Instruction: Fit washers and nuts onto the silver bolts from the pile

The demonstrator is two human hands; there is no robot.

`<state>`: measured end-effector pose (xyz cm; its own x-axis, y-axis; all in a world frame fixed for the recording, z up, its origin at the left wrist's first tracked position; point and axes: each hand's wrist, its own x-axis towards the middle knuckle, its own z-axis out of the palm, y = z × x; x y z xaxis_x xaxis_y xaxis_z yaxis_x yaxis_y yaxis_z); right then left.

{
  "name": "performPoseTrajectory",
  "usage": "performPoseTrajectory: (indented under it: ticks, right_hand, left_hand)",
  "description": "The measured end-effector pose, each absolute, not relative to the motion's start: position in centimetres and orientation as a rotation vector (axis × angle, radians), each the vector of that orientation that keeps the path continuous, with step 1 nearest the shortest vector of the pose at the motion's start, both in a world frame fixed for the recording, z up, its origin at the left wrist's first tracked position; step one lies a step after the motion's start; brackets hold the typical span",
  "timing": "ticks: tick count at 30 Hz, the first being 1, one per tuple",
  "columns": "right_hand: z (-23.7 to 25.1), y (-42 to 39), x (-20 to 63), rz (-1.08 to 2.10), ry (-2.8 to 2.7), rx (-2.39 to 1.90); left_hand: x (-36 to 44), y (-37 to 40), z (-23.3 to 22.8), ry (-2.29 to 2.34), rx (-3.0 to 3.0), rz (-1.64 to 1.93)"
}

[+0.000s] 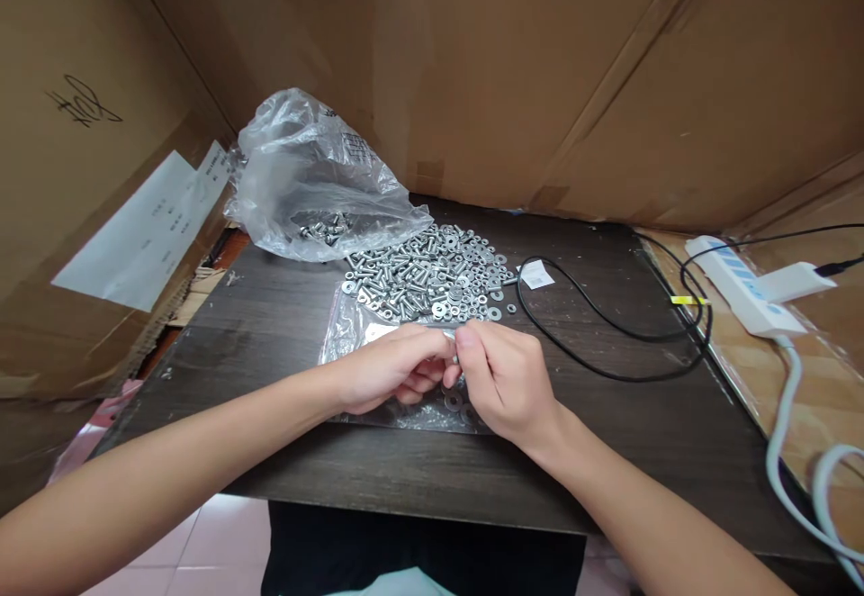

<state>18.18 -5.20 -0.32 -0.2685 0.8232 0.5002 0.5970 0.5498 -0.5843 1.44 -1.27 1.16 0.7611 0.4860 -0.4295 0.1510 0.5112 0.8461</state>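
The space is enclosed by tall brown cardboard panels (472, 83), and in front of them a dark wood-grain tabletop (641, 461) is set. Its front edge is crossed by both forearms, and strips of its surface are left between the hands and that edge, and on either side. The far left of the tabletop is occupied by a crumpled clear plastic bag (297, 173) with silver screws in its mouth. Just beyond the fingers, a broad pile of silver screws, nuts and washers (411, 276) is spread. The right side is bounded by a looped black cable (614, 379), well apart from the fingertips, and by a white power strip (746, 290) past the table's edge. A flat clear plastic bag (418, 418) is partly covered by the hands. The right hand (509, 375) is closed, its thumb pressed toward the curled fingers. The left hand (388, 369) is brought against it, fingers bent inward; whether anything is pinched by them cannot be told. A small silver metal piece (449, 335) is held at the right thumb tip, between the meeting fingertips; its shape is mostly hidden.
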Motion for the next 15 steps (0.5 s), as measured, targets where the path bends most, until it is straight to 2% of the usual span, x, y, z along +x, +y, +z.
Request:
performPoseTrajectory:
  ticks: [5,9,12,15]
  right_hand:
    - [-1.1,-4.9,17.0,1.022,-1.569,-1.381]
    - [-1.0,-4.5,16.8,1.709,-1.072,-1.439]
    - [-0.6,-4.3,17.0,1.993,-0.851,-1.404]
    - [-0.4,-4.2,17.3,2.126,-0.778,-1.363]
  left_hand:
    - [1.2,-1.5,0.6,0.920,2.112,0.629]
    - [0.9,-1.5,0.5,0.877,2.909,0.880]
    - [0.8,-1.4,0.7,0.797,3.086,0.880]
    - [0.7,-1.2,0.6,0.717,3.070,0.870]
